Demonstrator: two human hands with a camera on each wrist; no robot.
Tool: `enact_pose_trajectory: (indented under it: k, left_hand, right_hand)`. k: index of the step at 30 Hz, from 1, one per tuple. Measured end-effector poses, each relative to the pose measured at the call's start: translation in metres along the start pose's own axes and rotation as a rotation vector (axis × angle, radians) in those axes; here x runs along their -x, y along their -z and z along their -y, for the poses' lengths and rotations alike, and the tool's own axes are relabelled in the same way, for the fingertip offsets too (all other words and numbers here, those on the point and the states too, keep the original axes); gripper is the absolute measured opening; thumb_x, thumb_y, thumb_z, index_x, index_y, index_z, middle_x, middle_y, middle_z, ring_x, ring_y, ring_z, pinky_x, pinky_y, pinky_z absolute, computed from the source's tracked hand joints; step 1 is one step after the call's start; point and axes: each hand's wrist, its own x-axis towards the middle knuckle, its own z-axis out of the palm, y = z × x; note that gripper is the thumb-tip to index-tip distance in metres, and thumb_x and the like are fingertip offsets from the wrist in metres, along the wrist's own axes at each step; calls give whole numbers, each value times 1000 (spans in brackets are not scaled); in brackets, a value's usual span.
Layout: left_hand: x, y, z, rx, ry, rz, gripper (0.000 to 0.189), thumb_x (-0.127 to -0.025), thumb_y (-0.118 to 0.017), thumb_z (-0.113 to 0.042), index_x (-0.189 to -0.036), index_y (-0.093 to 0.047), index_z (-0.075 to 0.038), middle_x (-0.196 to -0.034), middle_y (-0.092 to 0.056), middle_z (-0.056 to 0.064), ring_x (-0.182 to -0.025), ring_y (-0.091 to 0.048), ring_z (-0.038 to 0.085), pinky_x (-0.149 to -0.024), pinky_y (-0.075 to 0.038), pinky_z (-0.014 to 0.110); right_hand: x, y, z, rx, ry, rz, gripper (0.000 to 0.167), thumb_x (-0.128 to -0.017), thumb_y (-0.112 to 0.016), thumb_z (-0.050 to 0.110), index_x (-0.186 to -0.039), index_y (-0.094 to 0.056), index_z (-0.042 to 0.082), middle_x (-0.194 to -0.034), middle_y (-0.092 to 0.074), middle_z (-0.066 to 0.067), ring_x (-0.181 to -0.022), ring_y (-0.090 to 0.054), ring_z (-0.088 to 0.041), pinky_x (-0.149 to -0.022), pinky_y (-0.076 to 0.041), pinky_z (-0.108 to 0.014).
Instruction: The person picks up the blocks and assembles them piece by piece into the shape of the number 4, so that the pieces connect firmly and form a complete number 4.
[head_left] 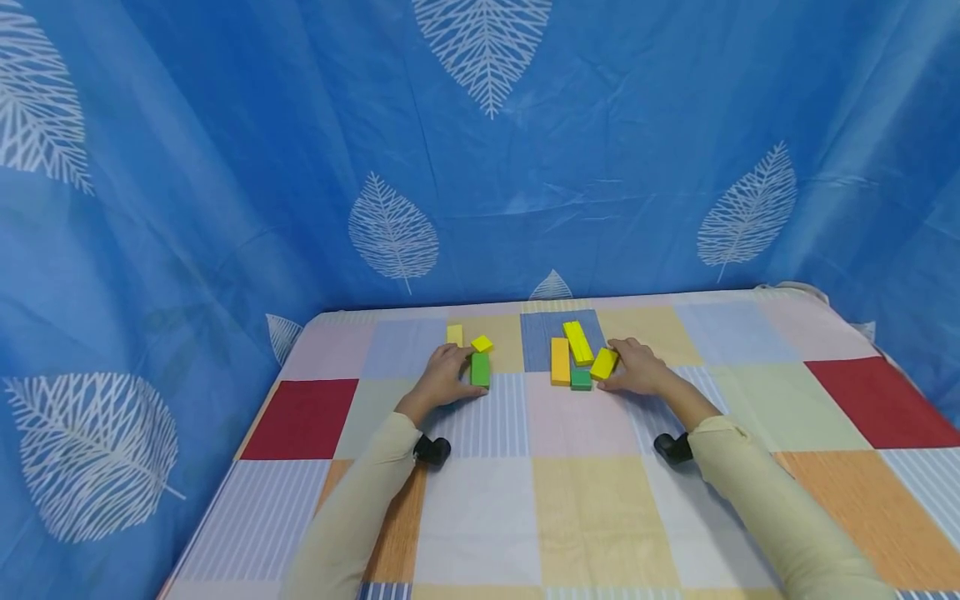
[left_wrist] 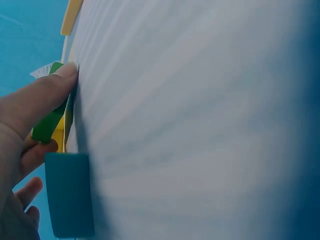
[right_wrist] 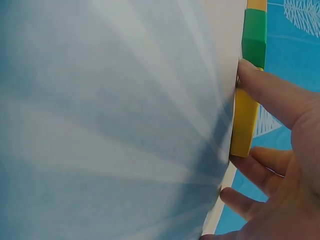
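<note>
My left hand pinches a bright green block between thumb and fingers, low at the cloth. In the left wrist view a teal block stands beside the fingers; the hand hides it from the head view. Just beyond the green block lie a small yellow block and a pale yellow one. My right hand holds a yellow block by its ends, thumb against the near end. Left of that block sit a dark green block, an orange block and a long ridged yellow piece.
A patchwork cloth covers the table. Blue curtains with white leaf prints hang behind it and along the sides. Each wrist wears a small black camera, the left one and the right one both close above the cloth.
</note>
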Motion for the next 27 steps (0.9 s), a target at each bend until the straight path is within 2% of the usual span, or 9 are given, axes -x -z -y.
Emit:
enact_pose_trajectory:
  k: [6, 12, 18, 23, 27]
  left_hand:
    - [4, -2, -5, 69, 3, -37, 79, -69, -76, -44, -134, -44, -12, -133, -48, 8, -130, -32, 27, -107, -29, 44]
    - [15, -4, -11, 112, -77, -51, 77, -69, -77, -42, -132, -46, -11, -124, -54, 6, -129, -33, 27, -106, -28, 47]
    - [37, -7, -21, 88, -145, -44, 74, -70, -74, -46, -129, -48, -10, -119, -56, 4, -127, -34, 26, -104, -31, 46]
    - [57, -8, -33, 59, -234, -45, 72, -71, -74, -46, -127, -50, -8, -114, -58, 5, -123, -39, 27, -102, -31, 46]
    - [75, -11, -44, 42, -262, -39, 69, -71, -74, -45, -126, -51, -9, -113, -58, 4, -120, -41, 28, -101, -31, 48]
  right_hand:
    - [1, 0, 0, -19, 12, -43, 79, -75, -72, 35, -133, -38, -6, -125, -42, -26, -110, -38, -39, -94, -35, -56]
    - [4, 1, -1, -58, 5, -69, 78, -73, -74, 32, -131, -40, -7, -123, -42, -25, -106, -38, -37, -92, -37, -51]
    - [15, 4, 2, -85, 50, -94, 78, -71, -76, 30, -130, -40, -6, -125, -41, -26, -110, -37, -39, -94, -37, -53]
    - [24, 6, 9, -116, 106, -94, 76, -72, -75, 28, -131, -39, -4, -127, -39, -25, -113, -34, -41, -95, -35, -56]
    - [31, 5, 17, -123, 161, -95, 75, -72, -76, 28, -131, -40, -3, -127, -40, -24, -111, -34, -39, -93, -36, -55]
